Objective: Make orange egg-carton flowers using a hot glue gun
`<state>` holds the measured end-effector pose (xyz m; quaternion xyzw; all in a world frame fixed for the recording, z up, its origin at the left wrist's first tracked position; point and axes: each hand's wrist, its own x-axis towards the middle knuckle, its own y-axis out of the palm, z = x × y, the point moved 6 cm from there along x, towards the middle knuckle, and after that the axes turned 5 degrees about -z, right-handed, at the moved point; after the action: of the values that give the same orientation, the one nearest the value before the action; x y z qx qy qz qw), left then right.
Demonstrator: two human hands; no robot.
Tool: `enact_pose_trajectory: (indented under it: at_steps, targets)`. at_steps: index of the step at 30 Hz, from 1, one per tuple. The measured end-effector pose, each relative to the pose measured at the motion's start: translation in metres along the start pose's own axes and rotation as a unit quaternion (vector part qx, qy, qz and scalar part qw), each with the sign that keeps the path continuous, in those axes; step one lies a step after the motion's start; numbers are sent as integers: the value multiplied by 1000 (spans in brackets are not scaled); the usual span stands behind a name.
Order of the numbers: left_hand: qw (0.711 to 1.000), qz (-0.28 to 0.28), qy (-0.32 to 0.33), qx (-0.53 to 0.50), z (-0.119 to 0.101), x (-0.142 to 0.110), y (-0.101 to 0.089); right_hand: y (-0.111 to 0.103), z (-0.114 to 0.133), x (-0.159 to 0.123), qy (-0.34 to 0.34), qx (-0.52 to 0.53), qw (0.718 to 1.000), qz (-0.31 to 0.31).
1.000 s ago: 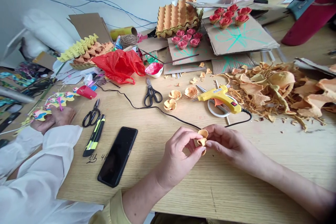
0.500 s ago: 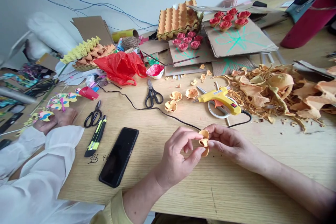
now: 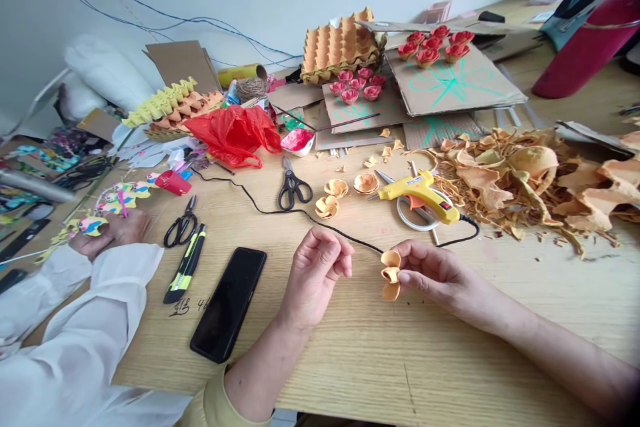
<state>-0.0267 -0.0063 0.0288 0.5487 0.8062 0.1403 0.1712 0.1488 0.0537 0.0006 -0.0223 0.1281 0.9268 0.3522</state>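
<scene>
My right hand pinches an egg-carton flower of peach-coloured pulp between thumb and fingers, its curved petals spread up and down around a rolled middle. To its left, apart from the flower, my left hand hovers over the table with fingers curled in and thumb against them, nothing visible in it. Beyond the hands lie three more pulp flowers, among them an open cup-like one and a smaller one. A yellow glue gun rests on a roll of white tape behind my right hand.
Black scissors, a cutter knife and a phone lie to the left. Torn carton scraps pile up at right. Red flowers stand on cardboard behind. Another person's hand works at far left.
My left hand has let go of the flower and drawn away to the left, its fingers curling. My right hand keeps hold of the flower in nearly the same place.
</scene>
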Motion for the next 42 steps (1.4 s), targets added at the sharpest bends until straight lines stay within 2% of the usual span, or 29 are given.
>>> enact_pose_trajectory:
  at_steps: [6,9,11,16,20,23,29,32,34,36,39,42]
  targets:
    - [998,-52,27,-6,-13,7,-12,-1,3,0,3,-6,1000,-4]
    - [996,-46,18,76,-6,5,-10,-2,5,0,-3,-11,1000,-1]
    - [987,-16,9,160,0,3,-5,-3,6,0,-4,-13,1000,0]
    - [939,107,36,324,10,-6,14,-4,8,0,-10,-15,1000,-1]
    - [873,144,106,454,9,-10,20,-5,14,0,-22,-20,999,-16]
    - [852,131,129,490,7,-10,18,-9,20,-1,-26,-29,999,-38]
    - [843,42,164,510,1,-5,5,-34,33,-8,-58,-34,992,-111]
    - [823,1,209,528,-7,-5,3,-41,33,-10,-63,-8,989,-133]
    - [807,-9,247,537,-12,-7,6,-38,29,-9,-54,7,990,-126]
    - [799,5,273,536,-14,-9,10,-30,25,-7,-39,21,994,-96]
    - [808,25,282,517,-14,-11,13,-16,19,-5,-20,31,998,-42]
    - [818,23,283,501,-14,-14,14,-10,16,-4,-7,39,999,-23]
